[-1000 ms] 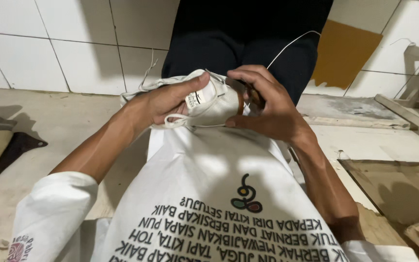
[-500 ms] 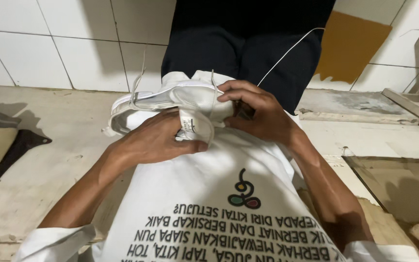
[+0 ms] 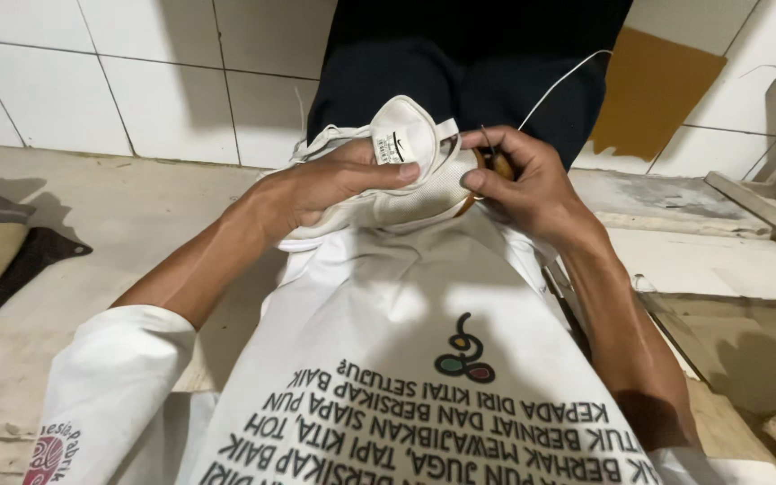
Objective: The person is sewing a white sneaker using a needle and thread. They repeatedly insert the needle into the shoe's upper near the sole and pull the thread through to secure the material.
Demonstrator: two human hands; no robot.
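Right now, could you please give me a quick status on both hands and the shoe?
Left hand grips white shoe. Right hand pinches needle tool, white thread trailing. Nothing blocking.

Head camera, looking steeply down, close over lap.

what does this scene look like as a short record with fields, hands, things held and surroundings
left hand: left hand grips the white shoe, thumb pressed on its tongue
right hand: right hand pinches a thin tool with a brown handle against the shoe's side
thread: white thread runs up and away from the right hand
lap: white printed shirt
surroundings: white tiled wall, pale floor, wooden pieces at right
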